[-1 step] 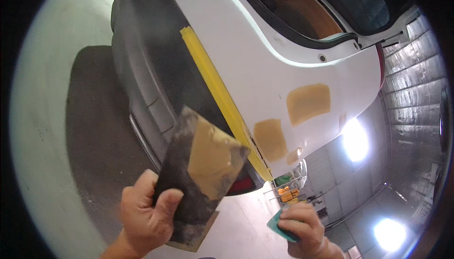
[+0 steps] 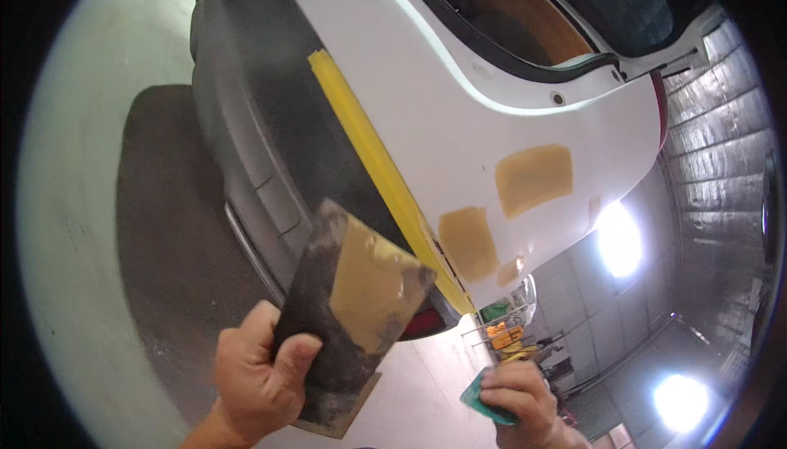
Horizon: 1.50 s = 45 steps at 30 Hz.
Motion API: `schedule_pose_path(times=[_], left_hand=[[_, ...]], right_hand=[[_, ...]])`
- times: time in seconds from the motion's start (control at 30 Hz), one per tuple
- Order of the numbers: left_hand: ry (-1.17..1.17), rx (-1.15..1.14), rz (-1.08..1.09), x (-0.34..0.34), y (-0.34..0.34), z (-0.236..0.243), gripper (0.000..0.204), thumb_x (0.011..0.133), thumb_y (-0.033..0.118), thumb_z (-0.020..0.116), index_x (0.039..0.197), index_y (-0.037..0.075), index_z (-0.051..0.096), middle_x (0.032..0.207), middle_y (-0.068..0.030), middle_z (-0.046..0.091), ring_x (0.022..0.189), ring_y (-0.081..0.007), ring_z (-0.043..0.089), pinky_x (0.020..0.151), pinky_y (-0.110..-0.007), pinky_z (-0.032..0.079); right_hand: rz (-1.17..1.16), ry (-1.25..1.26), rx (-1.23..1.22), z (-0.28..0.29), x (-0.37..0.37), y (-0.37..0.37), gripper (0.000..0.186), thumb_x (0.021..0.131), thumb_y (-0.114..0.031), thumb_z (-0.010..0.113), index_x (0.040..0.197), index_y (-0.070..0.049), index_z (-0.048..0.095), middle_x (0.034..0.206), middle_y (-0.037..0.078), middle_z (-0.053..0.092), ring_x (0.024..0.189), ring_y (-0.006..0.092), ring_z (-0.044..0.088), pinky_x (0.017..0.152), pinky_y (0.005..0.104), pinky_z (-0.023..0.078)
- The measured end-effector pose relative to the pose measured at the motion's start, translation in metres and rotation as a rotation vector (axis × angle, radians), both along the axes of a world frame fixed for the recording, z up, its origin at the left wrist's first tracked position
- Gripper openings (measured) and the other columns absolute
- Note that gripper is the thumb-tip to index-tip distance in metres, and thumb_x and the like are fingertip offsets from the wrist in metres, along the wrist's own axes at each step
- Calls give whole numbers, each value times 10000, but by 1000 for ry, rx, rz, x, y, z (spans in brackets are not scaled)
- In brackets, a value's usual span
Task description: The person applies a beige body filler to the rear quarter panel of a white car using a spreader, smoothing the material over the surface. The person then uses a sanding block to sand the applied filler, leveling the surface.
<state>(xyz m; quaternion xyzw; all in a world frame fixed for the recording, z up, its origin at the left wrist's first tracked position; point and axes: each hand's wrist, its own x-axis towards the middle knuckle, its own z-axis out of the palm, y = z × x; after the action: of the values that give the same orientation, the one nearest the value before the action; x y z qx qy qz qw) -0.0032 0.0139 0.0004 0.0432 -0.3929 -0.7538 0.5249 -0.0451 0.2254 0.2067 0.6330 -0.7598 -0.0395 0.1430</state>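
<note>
My left hand (image 2: 270,367) grips a dark, smeared mixing board (image 2: 303,318) by its lower left side, thumb on top. A broad patch of tan body filler (image 2: 367,281) covers the board's upper right part. In my right hand (image 2: 525,400), fingers closed, is a small green spreader (image 2: 484,400) whose edge points toward the board; the two are apart. Beyond them lies a white car body panel (image 2: 426,113) bearing two large tan filler patches and a smaller one, the nearest large patch (image 2: 468,244) beside yellow masking tape (image 2: 377,166).
A dark grey bumper (image 2: 270,113) runs along the tape's left side. An open rear hatch (image 2: 631,6) stands at the upper right. Orange and yellow items (image 2: 508,338) lie beyond my right hand. Bright lamps (image 2: 680,404) glare at the right.
The mixing board and my left hand have shifted slightly right and down in the picture. My right hand sits a little lower. Both grips are the same.
</note>
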Motion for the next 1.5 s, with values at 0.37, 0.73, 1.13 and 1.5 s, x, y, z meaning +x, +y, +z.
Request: schedule_pose_path(times=[0.37,0.73,1.13,1.5], left_hand=[[-240,-126,36,-13,44,14,581,945,550,569,830,-20,550,699,18,537,664,-57,452,548,-233,372],[-744,-400,9,85,59,249,660,935,599,537,824,-49,601,693,-28,620,632,-90,557,512,-276,412],[-1108,-546,334,217,133,632,476,969,465,548,869,12,654,728,-97,647,614,-240,581,654,-392,502],[-874,-937,180,218,251,703,173,856,200,591,812,33,580,578,-148,533,479,-363,526,463,-411,414]], right_hand=[[-309,-751,-389,-98,-52,89,239,889,108,553,1097,-4,593,1102,157,590,1025,265,606,859,334,507],[-378,-1991,-1065,138,-49,49,246,862,87,581,1089,-4,553,1059,132,614,1006,254,620,905,421,499],[-151,-2458,-1113,540,28,63,262,951,10,555,1211,-21,549,1092,59,614,991,144,578,856,304,462],[539,-1737,-939,609,79,217,318,898,76,567,1208,25,616,1161,152,605,1051,224,588,913,339,465]])
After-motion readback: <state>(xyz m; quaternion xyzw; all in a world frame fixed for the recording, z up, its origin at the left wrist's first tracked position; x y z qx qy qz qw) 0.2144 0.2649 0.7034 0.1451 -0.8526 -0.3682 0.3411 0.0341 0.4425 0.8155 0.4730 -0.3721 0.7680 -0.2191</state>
